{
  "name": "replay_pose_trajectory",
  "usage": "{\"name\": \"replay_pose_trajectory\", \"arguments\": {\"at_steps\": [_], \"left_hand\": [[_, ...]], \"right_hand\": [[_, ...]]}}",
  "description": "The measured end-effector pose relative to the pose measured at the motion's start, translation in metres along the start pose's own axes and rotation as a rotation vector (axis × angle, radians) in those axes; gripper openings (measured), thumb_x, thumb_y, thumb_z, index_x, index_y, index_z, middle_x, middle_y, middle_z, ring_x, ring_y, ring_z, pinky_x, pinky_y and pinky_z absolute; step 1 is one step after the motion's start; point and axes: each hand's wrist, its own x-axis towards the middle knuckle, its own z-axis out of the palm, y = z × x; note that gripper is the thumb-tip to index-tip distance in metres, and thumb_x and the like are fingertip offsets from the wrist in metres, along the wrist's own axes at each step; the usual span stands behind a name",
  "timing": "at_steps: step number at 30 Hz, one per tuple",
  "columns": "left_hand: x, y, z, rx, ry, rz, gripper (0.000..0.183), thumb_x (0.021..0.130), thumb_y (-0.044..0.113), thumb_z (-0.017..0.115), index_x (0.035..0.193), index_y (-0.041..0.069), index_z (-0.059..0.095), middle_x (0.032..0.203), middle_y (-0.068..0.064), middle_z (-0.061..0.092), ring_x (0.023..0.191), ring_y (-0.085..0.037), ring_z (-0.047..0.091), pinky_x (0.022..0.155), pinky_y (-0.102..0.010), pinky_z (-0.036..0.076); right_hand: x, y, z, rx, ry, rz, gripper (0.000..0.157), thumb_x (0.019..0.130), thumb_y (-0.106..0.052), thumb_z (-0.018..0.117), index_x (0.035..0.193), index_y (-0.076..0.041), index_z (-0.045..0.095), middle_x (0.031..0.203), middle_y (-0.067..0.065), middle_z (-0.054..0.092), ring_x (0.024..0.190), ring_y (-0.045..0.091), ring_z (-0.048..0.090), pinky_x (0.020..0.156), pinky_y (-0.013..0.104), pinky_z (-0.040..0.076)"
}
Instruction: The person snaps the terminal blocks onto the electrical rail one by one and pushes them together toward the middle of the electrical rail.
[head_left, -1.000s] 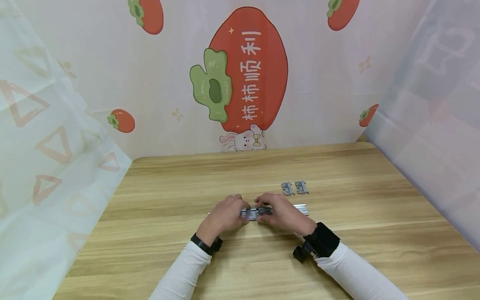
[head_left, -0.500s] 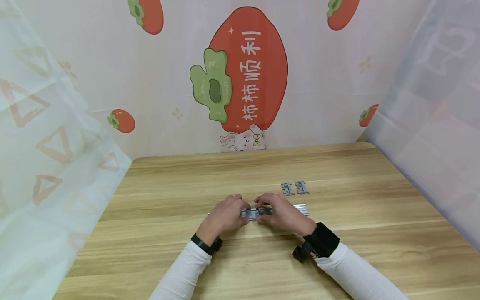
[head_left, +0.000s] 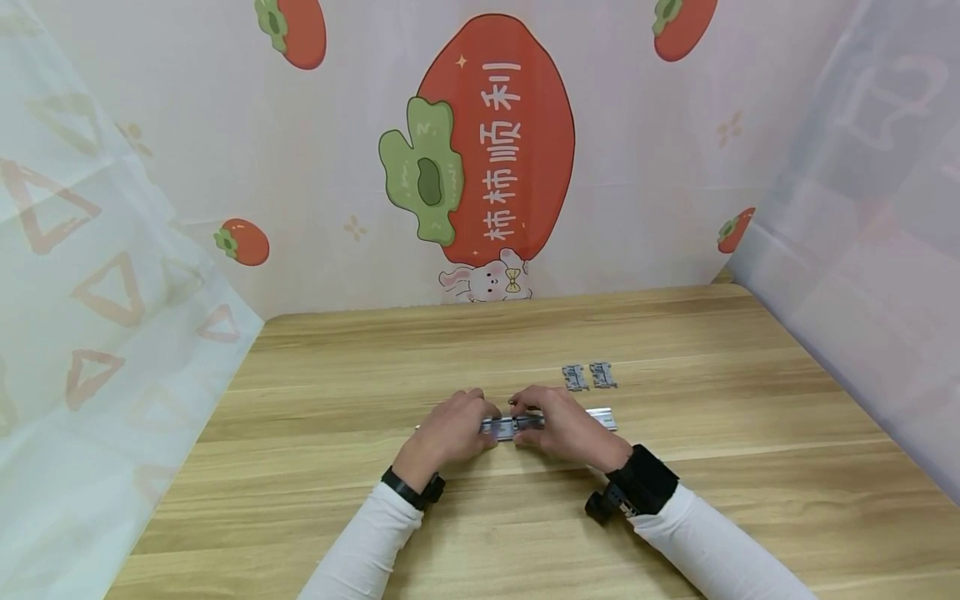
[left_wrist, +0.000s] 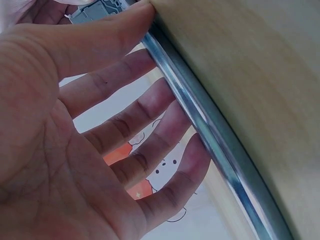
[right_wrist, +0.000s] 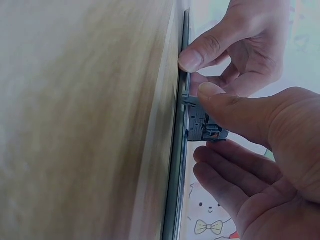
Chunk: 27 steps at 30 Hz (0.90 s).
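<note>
A silver metal DIN rail (head_left: 604, 418) lies across the middle of the table. My left hand (head_left: 453, 427) grips it, thumb on the near edge and fingers along the far edge, as the left wrist view shows. Just to the right, my right hand (head_left: 561, 427) pinches a grey terminal block (right_wrist: 201, 124) between thumb and fingers. The block sits at the rail, standing out from it in the right wrist view; whether it is clipped on, I cannot tell. Part of the block is hidden by the right hand in the head view.
Two similar grey terminal blocks (head_left: 603, 375) lie side by side on the wooden table (head_left: 337, 500), behind the rail's right end. A printed cloth (head_left: 330, 150) hangs along the back, and pale sheets (head_left: 862, 208) flank both sides.
</note>
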Motion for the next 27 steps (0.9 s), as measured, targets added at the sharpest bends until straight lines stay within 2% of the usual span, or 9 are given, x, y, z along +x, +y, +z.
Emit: {"name": "replay_pose_trajectory", "arguments": {"at_steps": [7, 27], "left_hand": [[-0.0004, -0.0003, -0.0004, -0.006, 0.004, 0.001, 0.028, 0.079, 0.028, 0.070, 0.103, 0.015, 0.068, 0.086, 0.004, 0.049, 0.076, -0.013, 0.045, 0.064, -0.026, 0.038], [0.0000, 0.0019, -0.0010, -0.027, 0.001, -0.015, 0.026, 0.078, 0.026, 0.071, 0.100, 0.014, 0.068, 0.086, 0.003, 0.050, 0.075, -0.014, 0.044, 0.063, -0.027, 0.038]], "right_hand": [[-0.0004, 0.0001, 0.0007, -0.010, 0.014, -0.037, 0.026, 0.072, -0.018, 0.076, 0.094, -0.013, 0.062, 0.113, 0.003, 0.060, 0.101, 0.012, 0.056, 0.081, 0.029, 0.045], [-0.0013, -0.0031, 0.0004, -0.015, -0.006, -0.028, 0.028, 0.074, -0.018, 0.075, 0.098, -0.014, 0.063, 0.115, 0.005, 0.060, 0.102, 0.012, 0.055, 0.081, 0.029, 0.045]]}}
